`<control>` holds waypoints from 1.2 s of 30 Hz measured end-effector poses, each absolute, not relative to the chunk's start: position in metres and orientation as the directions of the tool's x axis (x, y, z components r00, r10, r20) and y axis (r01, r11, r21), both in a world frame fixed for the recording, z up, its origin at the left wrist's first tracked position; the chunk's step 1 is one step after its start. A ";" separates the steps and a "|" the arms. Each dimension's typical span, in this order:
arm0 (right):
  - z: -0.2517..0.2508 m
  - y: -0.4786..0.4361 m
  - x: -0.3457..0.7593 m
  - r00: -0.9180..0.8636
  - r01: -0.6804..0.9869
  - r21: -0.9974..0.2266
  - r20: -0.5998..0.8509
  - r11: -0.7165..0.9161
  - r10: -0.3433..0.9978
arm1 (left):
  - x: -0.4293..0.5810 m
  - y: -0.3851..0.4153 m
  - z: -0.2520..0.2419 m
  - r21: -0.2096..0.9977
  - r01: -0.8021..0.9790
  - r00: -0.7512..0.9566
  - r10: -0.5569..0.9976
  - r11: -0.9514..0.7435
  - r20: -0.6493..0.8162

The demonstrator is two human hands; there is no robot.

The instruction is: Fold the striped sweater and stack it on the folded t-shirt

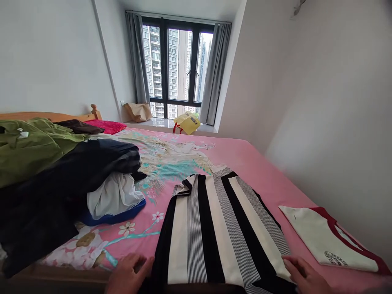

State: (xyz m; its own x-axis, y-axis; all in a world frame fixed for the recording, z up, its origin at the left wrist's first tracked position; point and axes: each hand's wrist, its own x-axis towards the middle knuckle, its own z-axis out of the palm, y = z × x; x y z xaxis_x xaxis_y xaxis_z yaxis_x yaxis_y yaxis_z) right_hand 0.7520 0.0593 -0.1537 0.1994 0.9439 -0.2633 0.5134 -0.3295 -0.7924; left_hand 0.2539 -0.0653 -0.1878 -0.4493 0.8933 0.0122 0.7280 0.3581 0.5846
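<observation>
A black-and-white striped shirt [214, 228] lies spread flat on the pink flowered bed sheet [251, 163], its collar pointing away from me. My left hand [128, 273] rests at the shirt's near left edge, fingers curled on the fabric. My right hand [301, 273] sits at the near right edge, fingertips pinching the striped hem. Both hands are cut off by the bottom of the picture.
A folded white shirt with dark red trim [330, 241] lies to the right, near the wall. A heap of dark, green, white and blue clothes [61, 175] covers the bed's left side. A red pillow [108, 125], a yellow bag [186, 121] and a brown paper bag [138, 111] sit towards the window.
</observation>
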 end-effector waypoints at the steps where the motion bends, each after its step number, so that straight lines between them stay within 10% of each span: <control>1: -0.136 0.074 0.726 0.123 0.556 -0.801 -0.183 -0.221 0.975 | 0.242 -0.055 -0.184 0.527 0.788 -0.442 0.888 0.317 0.128; 4: -0.093 0.114 0.627 -0.231 0.605 -0.775 0.048 0.182 0.972 | 0.206 -0.020 -0.188 0.324 0.874 -0.465 0.813 0.361 0.350; 9: -0.073 0.180 0.468 -0.529 0.710 -0.440 0.180 0.549 0.829 | 0.181 0.004 -0.221 0.180 0.813 -0.580 0.749 0.553 0.320; 19: -0.133 0.303 0.332 -0.567 0.823 -0.094 -0.117 0.560 0.815 | 0.172 -0.001 -0.247 0.239 0.841 -0.540 0.735 0.485 0.409; 29: -0.167 0.379 0.283 -0.383 0.871 -0.376 -0.119 0.316 0.916 | 0.180 -0.001 -0.236 0.247 0.827 -0.561 0.739 0.504 0.372; 36: -0.187 0.329 0.299 -0.502 0.680 -0.592 0.053 0.432 0.863 | 0.182 0.000 -0.233 0.269 0.802 -0.596 0.744 0.534 0.300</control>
